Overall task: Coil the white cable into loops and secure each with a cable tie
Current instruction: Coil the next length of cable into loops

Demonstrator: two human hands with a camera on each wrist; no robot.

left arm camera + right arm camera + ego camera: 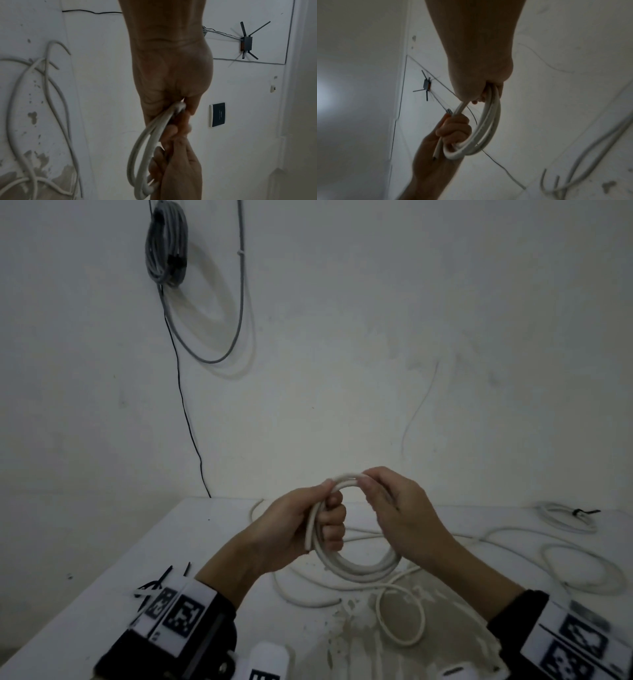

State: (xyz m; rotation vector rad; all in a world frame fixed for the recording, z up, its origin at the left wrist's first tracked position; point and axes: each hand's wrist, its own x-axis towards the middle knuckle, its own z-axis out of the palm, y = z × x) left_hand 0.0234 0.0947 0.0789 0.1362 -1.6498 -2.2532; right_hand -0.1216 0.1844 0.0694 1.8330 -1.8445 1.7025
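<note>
Both hands hold the cable coil (356,566) above the worktop (239,542): left hand (294,529) fingers (334,522) curled round its side, right hand (400,515) gripping the top. Only the head view shows ties (154,583) beside the left wrist; only the wrist views show a router (247,43).

Two hands (298,529) (404,518), one white cable (356,570), one tied coil (565,517) (far right), one router (246,44).
</note>
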